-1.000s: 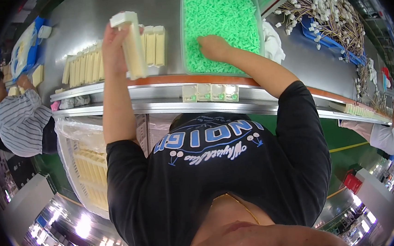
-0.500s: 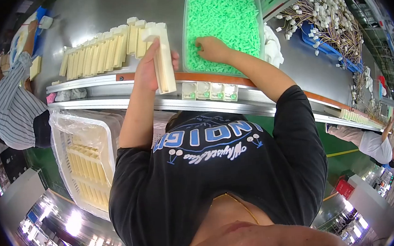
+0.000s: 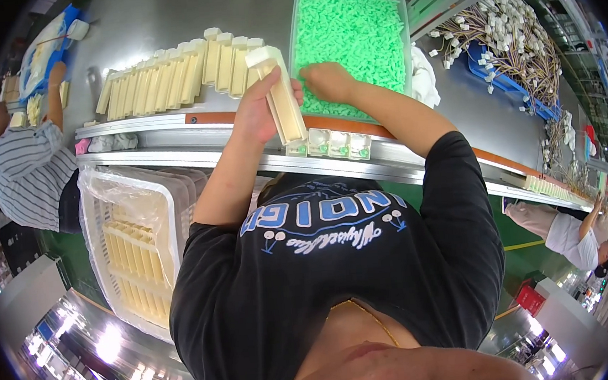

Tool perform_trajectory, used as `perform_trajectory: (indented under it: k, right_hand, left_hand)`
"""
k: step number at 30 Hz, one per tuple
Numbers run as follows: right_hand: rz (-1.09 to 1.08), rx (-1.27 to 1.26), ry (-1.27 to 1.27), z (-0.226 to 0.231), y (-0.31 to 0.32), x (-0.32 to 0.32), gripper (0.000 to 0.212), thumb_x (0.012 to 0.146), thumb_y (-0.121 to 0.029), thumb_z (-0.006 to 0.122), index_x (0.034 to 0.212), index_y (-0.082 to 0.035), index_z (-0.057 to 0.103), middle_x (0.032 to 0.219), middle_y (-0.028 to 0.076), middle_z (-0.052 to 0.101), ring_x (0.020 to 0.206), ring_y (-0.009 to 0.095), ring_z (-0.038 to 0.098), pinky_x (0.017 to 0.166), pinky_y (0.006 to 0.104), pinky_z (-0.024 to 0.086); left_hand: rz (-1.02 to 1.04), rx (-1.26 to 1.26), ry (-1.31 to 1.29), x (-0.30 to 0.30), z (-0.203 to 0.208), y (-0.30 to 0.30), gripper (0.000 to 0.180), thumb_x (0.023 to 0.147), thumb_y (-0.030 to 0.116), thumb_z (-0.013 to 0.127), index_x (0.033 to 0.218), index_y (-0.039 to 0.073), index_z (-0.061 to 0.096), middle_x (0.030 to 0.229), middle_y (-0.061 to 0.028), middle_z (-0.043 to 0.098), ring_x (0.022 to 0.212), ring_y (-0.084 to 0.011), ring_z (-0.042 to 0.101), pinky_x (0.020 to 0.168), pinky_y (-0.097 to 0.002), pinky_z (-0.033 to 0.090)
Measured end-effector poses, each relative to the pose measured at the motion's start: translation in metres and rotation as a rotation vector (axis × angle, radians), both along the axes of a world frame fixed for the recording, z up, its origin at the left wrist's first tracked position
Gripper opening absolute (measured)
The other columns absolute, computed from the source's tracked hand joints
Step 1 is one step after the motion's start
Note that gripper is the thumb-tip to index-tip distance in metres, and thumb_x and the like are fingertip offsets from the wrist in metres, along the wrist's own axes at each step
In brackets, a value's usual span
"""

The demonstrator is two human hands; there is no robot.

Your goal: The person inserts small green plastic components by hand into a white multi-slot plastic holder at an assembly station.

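My left hand (image 3: 260, 108) is wrapped round a long cream plastic housing (image 3: 284, 106), a narrow trough with a thicker block at its top end. The housing is held tilted beside the left wall of a clear plastic bin (image 3: 408, 39). Small bright green plastic pieces (image 3: 348, 29) fill that bin. Over the pile, near the bin's left side, my right hand (image 3: 328, 82) has its fingers curled down and together; whether a piece is between the fingertips is hidden. More cream housings (image 3: 156, 84) stand in a leaning row on the metal table, left of my left hand.
Small clear compartments (image 3: 339, 143) with green pieces sit along the table's near rail. Below left stands a plastic-lined white crate (image 3: 174, 221) of cream housings. Wire harnesses (image 3: 513, 38) are heaped at the right. A person in a striped shirt (image 3: 27, 165) works at the left.
My left hand has moved right with the housing, which now tilts more toward the bin. My right hand has shifted slightly over the green pieces, staying at the bin's left side.
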State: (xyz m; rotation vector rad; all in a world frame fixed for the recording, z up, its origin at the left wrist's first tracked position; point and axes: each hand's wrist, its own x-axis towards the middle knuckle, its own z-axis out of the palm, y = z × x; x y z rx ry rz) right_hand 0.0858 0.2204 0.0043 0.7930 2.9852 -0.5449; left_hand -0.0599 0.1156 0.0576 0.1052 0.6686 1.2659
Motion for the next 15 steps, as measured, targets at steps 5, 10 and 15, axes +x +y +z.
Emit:
perform_trajectory:
  k: [5, 10, 15]
  right_hand:
    - [-0.239, -0.144, -0.045, -0.001, 0.006, 0.013, 0.013, 0.074, -0.007, 0.047, 0.084, -0.001, 0.052, 0.074, 0.02, 0.058, 0.073, 0.034, 0.057, 0.063, 0.0427, 0.045]
    - [-0.16, -0.156, 0.023, -0.009, 0.007, 0.015, 0.008, 0.071, -0.008, 0.049, 0.077, -0.003, 0.052, 0.069, 0.018, 0.056, 0.067, 0.035, 0.055, 0.06, 0.0433, 0.042]
    - [-0.118, -0.153, 0.072, -0.004, 0.011, 0.017, 0.007, 0.067, -0.004, 0.05, 0.073, -0.003, 0.052, 0.068, 0.018, 0.056, 0.065, 0.035, 0.054, 0.058, 0.0408, 0.042]
  left_hand:
    - [-0.034, 0.029, -0.037, 0.0, -0.002, -0.002, 0.02, 0.086, 0.025, 0.048, 0.094, 0.005, 0.047, 0.079, -0.0126, 0.055, 0.071, -0.0217, 0.055, 0.064, -0.0325, 0.048]
    - [-0.044, 0.169, 0.043, 0.007, 0.002, -0.004, 0.019, 0.087, 0.024, 0.047, 0.092, 0.006, 0.047, 0.08, -0.0126, 0.055, 0.071, -0.0214, 0.055, 0.064, -0.0315, 0.048]
    - [-0.007, 0.073, 0.059, 0.014, 0.008, -0.007, 0.021, 0.084, 0.024, 0.051, 0.09, 0.004, 0.048, 0.076, -0.0109, 0.057, 0.067, -0.021, 0.056, 0.061, -0.0308, 0.047]
